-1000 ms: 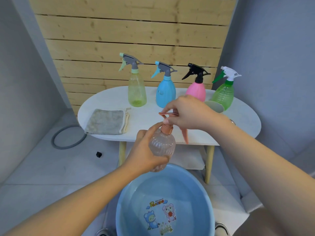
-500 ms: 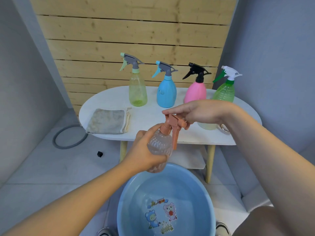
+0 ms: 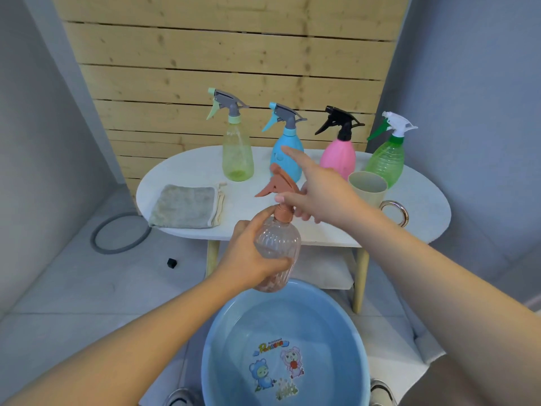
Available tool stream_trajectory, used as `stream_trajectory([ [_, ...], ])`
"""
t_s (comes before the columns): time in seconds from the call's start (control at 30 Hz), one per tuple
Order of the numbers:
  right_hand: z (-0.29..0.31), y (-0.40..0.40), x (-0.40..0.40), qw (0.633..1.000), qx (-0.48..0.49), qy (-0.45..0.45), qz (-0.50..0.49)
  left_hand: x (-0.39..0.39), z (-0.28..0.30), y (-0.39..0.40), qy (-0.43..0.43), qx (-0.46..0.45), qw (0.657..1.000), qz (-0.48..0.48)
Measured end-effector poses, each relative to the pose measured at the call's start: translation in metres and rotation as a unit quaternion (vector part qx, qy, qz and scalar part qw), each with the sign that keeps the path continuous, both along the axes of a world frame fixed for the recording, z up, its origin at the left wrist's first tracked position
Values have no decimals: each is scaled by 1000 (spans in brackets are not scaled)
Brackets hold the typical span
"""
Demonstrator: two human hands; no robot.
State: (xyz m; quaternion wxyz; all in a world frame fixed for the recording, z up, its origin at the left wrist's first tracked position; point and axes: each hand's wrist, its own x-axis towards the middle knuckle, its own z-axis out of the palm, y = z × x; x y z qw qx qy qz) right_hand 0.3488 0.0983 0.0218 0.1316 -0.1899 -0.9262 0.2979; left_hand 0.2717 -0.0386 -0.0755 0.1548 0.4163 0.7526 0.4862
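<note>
My left hand [image 3: 251,253] grips a clear ribbed spray bottle [image 3: 278,244] upright above a blue basin [image 3: 234,332]. Its terracotta trigger head [image 3: 279,186] sits on the neck, nozzle pointing left. My right hand [image 3: 322,191] holds that head, thumb and lower fingers curled round its back, forefinger stretched out toward the blue bottle. The basin holds water and has cartoon stickers on its bottom.
On the white oval table [image 3: 424,212] stand a yellow-green bottle [image 3: 237,159], a blue bottle [image 3: 288,153], a pink bottle [image 3: 339,156] and a green bottle [image 3: 386,162]. A beige cup [image 3: 367,189], a metal ring [image 3: 395,212] and a grey cloth [image 3: 184,206] lie there too. A grey hose ring [image 3: 117,238] lies on the floor.
The trigger head has been turned on the neck from pointing right and down to pointing left. My right hand shifted its hold and its forefinger has stretched out. The bottle rose slightly.
</note>
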Motion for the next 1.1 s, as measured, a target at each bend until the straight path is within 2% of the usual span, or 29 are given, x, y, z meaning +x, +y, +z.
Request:
stream_trajectory([
  [0.07, 0, -5, 1, 998, 47, -1, 46, -1, 1, 0, -6, -1, 1000, 5],
  [0.2, 3, -1, 2, 970, 164, -110, 139, -1, 3, -4, -4, -6, 1000, 9],
  [0.27, 0, 1, -2, 967, 159, -131, 150, -1, 2, -5, -2, -11, 1000, 6],
  [0.43, 0, 1, -2, 981, 25, -102, 163, -2, -1, -5, 4, -15, 1000, 18],
  [0.63, -1, -4, -4, 994, 15, -40, 105, 1, 6, -3, -5, 13, 999, 41],
  [0.73, -11, -10, -6, 993, 99, 22, 66, 3, 6, 0, -16, 33, 999, 36],
  [0.83, -19, -18, -8, 977, 208, 45, 26, 2, 5, 2, -24, 36, 998, 35],
  [0.9, -24, -20, -5, 973, 221, 62, 12, -1, 4, 2, -25, 41, 998, 40],
  [0.93, -25, -21, -3, 981, 178, 76, 5, -3, 3, 2, -25, 47, 998, 43],
  [1.0, -25, -20, 0, 994, -6, 107, -24, -7, 3, 2, -30, 48, 997, 51],
  [1.07, -24, -16, 0, 981, -173, 84, -17, -8, 2, 3, -31, 48, 997, 47],
  [1.1, -26, -13, 0, 978, -197, 70, 0, -6, 4, 3, -34, 49, 997, 42],
])
